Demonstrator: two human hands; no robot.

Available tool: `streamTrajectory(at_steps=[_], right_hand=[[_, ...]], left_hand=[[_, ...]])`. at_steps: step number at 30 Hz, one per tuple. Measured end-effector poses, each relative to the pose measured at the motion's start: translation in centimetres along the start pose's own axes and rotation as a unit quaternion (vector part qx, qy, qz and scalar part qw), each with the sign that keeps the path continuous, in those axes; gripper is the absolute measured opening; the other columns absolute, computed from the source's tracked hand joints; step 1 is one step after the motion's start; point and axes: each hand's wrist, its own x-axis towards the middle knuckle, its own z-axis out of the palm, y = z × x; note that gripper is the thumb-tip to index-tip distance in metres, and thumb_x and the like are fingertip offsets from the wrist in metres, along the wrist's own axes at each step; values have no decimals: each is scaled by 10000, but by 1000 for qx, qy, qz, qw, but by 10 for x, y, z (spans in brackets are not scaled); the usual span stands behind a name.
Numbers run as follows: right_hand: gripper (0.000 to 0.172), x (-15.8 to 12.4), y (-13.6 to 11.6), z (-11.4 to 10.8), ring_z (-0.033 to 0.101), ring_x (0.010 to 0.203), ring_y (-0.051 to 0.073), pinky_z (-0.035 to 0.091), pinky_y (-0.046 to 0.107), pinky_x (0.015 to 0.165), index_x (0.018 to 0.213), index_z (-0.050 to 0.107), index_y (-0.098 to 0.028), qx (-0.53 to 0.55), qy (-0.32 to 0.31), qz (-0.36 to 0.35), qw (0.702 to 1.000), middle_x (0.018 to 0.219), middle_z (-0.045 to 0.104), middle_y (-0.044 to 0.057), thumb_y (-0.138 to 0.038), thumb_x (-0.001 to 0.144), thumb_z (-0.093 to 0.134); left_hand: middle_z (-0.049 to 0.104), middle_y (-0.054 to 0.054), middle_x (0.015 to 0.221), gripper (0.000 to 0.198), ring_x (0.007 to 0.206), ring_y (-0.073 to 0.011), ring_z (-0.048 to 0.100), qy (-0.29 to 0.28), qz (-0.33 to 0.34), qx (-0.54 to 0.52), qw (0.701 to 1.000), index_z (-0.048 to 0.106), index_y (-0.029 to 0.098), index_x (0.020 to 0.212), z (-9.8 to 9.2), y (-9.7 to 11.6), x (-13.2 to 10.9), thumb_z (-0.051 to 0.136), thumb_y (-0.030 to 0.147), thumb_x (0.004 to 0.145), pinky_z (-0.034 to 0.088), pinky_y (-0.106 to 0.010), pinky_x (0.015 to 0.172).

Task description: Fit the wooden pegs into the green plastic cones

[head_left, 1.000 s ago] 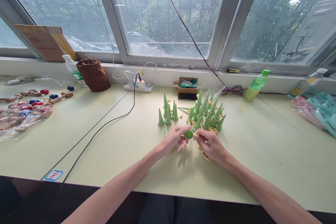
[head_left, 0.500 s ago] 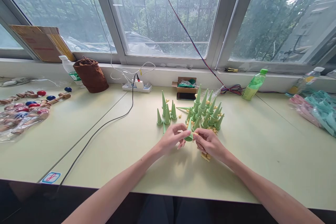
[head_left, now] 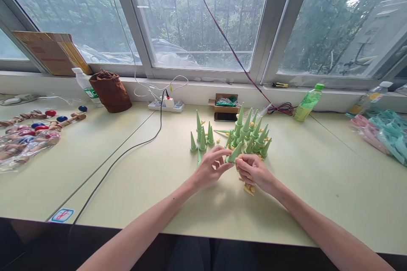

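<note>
A light green cone (head_left: 234, 153) leans to the right between the thumb and fingers of my left hand (head_left: 210, 166). Close against it on the right, my right hand (head_left: 256, 171) is closed in a pinch on a small yellow piece (head_left: 238, 161), mostly covered by the fingertips. Below that hand, several yellow pieces (head_left: 249, 189) lie on the table. Just behind my hands stands a dense group of green cones (head_left: 246, 125) with yellow bits among them. A smaller cluster of green cones (head_left: 202, 139) is to the left, one of them lying down.
A small cardboard box (head_left: 226, 103) with a dark phone (head_left: 225, 117) before it sits at the back. A black cable (head_left: 136, 141) crosses the table to a power strip (head_left: 165, 106). Wooden toys (head_left: 27, 137) lie far left; a green bottle (head_left: 308, 102) stands right.
The green cone has tipped from nearly upright to leaning right, and its base has turned away. My left fingers have shifted their hold on it. My right hand stays close by.
</note>
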Motion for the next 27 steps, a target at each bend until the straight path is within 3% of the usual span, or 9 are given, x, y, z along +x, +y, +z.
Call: streamTrajectory(at_steps=[6, 9, 14, 19, 22, 27], right_hand=[[400, 2, 2, 5, 233, 367, 49, 219, 203, 360, 703, 499, -192, -38, 62, -38, 997, 478, 278, -108, -520, 910, 598], [371, 2, 4, 6, 283, 392, 69, 239, 220, 389, 732, 491, -199, -107, 107, -94, 984, 502, 300, -93, -499, 940, 556], [352, 0, 6, 2, 281, 501, 94, 235, 244, 470, 695, 441, -200, -295, 142, -192, 925, 578, 325, -56, -403, 975, 502], [348, 3, 11, -4, 250, 533, 101, 248, 241, 510, 665, 380, -201, -408, 117, -242, 873, 589, 299, -57, -309, 987, 458], [348, 4, 15, -5, 255, 532, 99, 254, 237, 512, 660, 368, -201, -418, 107, -239, 870, 587, 304, -58, -297, 983, 458], [358, 2, 13, -4, 278, 507, 93, 248, 242, 496, 650, 372, -200, -392, 90, -210, 891, 560, 320, -58, -317, 975, 466]], left_hand=[[537, -48, 1062, 262, 595, -50, 520, 73, 40, 63, 995, 654, 238, 1131, 5, -6, 3, 647, 339, 889, 500, -199, 532], [540, -23, 955, 269, 544, -40, 501, 93, 8, 17, 995, 593, 185, 1047, 7, -4, 5, 656, 385, 878, 455, -177, 467], [538, 27, 721, 366, 377, -32, 445, 37, -100, -141, 984, 535, 162, 967, 6, 3, 7, 518, 526, 939, 342, -169, 356], [547, 26, 662, 467, 386, -62, 464, -16, -179, -234, 955, 561, 138, 1020, 6, 4, 9, 623, 571, 859, 366, -190, 343], [570, 11, 683, 485, 420, -62, 471, -30, -195, -257, 946, 589, 123, 1016, 5, -1, 8, 689, 552, 814, 387, -191, 358], [556, 23, 674, 492, 446, -65, 469, -30, -193, -263, 945, 619, 131, 1053, 4, -9, 5, 724, 533, 791, 415, -198, 376]])
